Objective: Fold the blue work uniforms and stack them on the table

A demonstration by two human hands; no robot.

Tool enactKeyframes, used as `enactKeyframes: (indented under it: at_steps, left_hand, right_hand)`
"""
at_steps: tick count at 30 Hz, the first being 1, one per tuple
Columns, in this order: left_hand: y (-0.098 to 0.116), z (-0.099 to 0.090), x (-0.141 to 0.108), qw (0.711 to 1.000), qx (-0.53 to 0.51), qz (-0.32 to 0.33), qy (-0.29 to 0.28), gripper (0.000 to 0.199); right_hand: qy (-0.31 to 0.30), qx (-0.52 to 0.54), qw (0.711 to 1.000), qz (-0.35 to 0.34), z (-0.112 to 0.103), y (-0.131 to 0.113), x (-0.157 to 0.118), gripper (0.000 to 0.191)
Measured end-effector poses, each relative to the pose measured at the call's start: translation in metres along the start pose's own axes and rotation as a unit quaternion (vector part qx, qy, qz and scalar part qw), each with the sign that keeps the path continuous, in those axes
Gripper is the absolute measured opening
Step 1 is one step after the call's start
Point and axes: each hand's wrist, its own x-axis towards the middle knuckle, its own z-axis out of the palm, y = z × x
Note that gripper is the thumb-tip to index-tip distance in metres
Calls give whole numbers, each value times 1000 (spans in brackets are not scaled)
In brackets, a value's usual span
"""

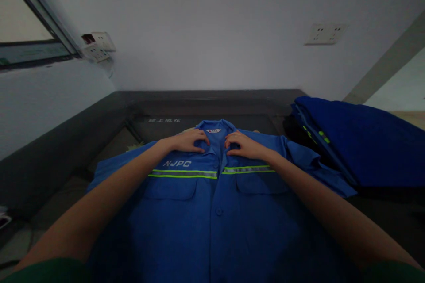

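A blue short-sleeved work shirt [172,225] lies spread front side up, its collar away from me. "NJPC" is printed on the chest, above a silver band edged in yellow-green. My left hand [191,140] pinches the left collar flap with curled fingers. On the opposite flap, my right hand [244,145] has its thumb and fingers closed in the same way. Between them the neck opening shows a white label [213,131]. The front edges overlap down the middle, with a button [218,212] below the band.
Folded darker blue clothing [365,141] with yellow-green strips is piled at the right. A dark raised edge [206,94] runs along the back, against the wall. Sockets [325,34] sit on the wall, and more sockets [99,48] are in the left corner by a window frame.
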Motion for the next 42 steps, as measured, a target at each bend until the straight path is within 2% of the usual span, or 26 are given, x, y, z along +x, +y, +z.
enactKeyframes:
  at_steps: [5, 8, 10, 15, 18, 22, 25, 31, 35, 38, 40, 42]
  left_hand:
    - [-9, 6, 1, 996, -38, -32, 73, 13]
    - [-11, 8, 11, 990, -58, -52, 120, 14]
    - [-11, 8, 19, 988, -59, -67, 126, 17]
    - [-1, 15, 32, 987, -1, -124, 100, 17]
    - [11, 20, 30, 987, 32, -114, 106, 14]
    - [23, 20, 27, 992, 26, -106, 57, 17]
    - [25, 16, 26, 993, 23, -112, 23, 16]
    - [15, 12, 19, 994, 32, -101, 10, 25]
    - [16, 8, 17, 996, 39, -81, 24, 28]
    - [26, 5, 19, 995, 39, -86, 26, 24]
    - [33, 5, 21, 994, 48, -100, 14, 28]
    - [38, 5, 22, 993, 54, -109, -8, 30]
  right_hand:
    - [35, -12, 999, 19, 0, -6, 6, 11]
    - [50, -22, 998, 22, -6, -10, 10, 11]
    - [52, -30, 998, 23, -10, -11, 14, 11]
    - [18, -81, 996, 27, -5, -13, 23, 9]
    - [-2, -114, 993, 21, 7, -13, 23, 10]
    - [8, -122, 992, 14, 13, -19, 19, 13]
    - [-14, -95, 995, -3, 11, -26, 19, 13]
    - [-62, -82, 995, -10, 10, -32, 18, 21]
    - [-62, -38, 997, -18, 2, -32, 17, 22]
    - [-32, -10, 999, -20, -4, -31, 18, 16]
    - [-15, -23, 1000, -5, -2, -29, 19, 13]
    - [-24, -40, 999, 5, 5, -27, 19, 13]
